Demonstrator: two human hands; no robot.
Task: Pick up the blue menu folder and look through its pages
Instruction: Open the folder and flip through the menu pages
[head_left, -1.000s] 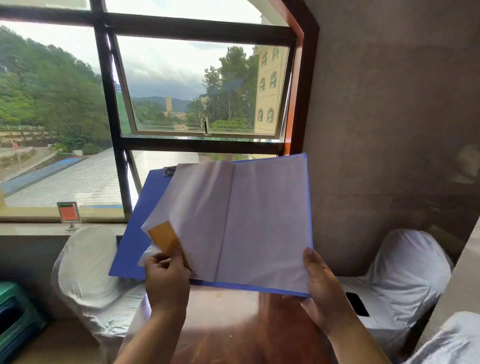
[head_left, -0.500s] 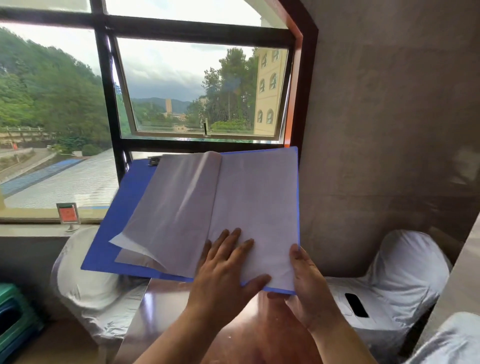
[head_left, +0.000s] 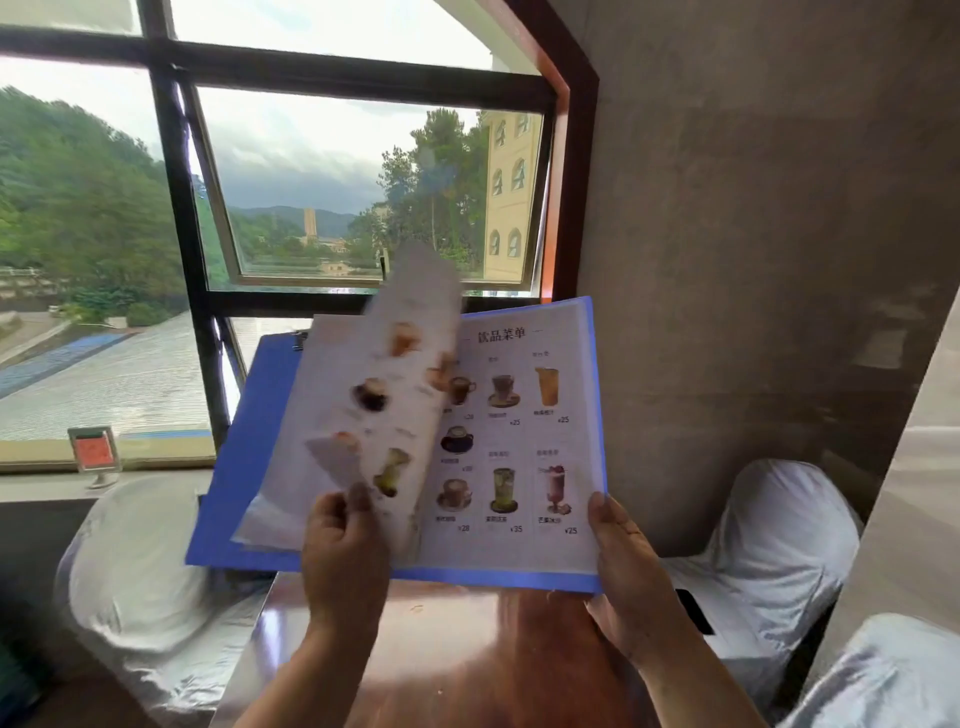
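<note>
The blue menu folder (head_left: 244, 467) is held open in the air above the brown table (head_left: 467, 654), tilted towards me. Its right page (head_left: 519, 441) shows drink pictures with prices. My right hand (head_left: 628, 577) grips the folder's lower right corner. My left hand (head_left: 345, 556) pinches the bottom edge of a loose page (head_left: 405, 374) that stands up, blurred, between the two sides. A metal clip sits at the folder's top left.
Two chairs in white covers stand beyond the table, one on the left (head_left: 135, 566) and one on the right (head_left: 769, 551) with a black phone (head_left: 693, 610) on its seat. A small sign stand (head_left: 93, 454) is on the window sill. A grey wall rises on the right.
My left hand left the flat blank page and took hold of a sheet, lifting it over to the left. A printed drinks page is now uncovered on the right.
</note>
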